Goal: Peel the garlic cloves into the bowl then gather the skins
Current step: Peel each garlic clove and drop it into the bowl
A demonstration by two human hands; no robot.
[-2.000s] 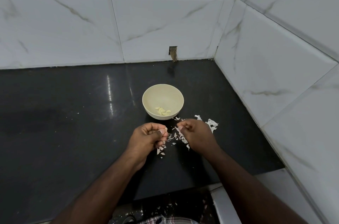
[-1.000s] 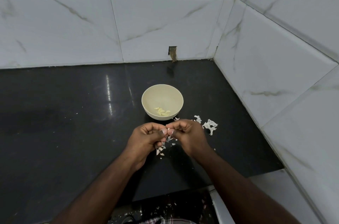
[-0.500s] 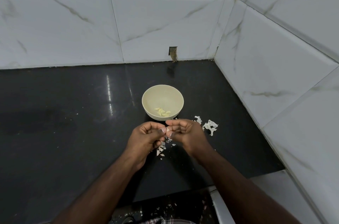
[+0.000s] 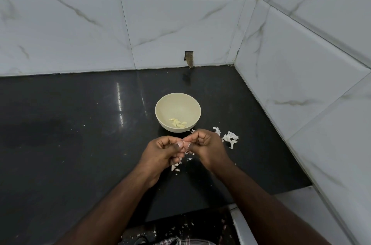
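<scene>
Black counter (image 4: 80,144), bowl (image 4: 160,116) w/ peeled cloves (image 4: 177,122); both hands pinch garlic clove (image 4: 185,143): left hand (image 4: 162,154), right hand (image 4: 206,146).

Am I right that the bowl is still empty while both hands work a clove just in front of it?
Not empty: the head view shows several peeled cloves lying in the bowl. The rest holds: left hand and right hand meet just in front of it.

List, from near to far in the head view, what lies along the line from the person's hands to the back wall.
Small skin scraps → left hand and right hand, level with each other → bowl holding peeled cloves → notch in the back wall.
</scene>
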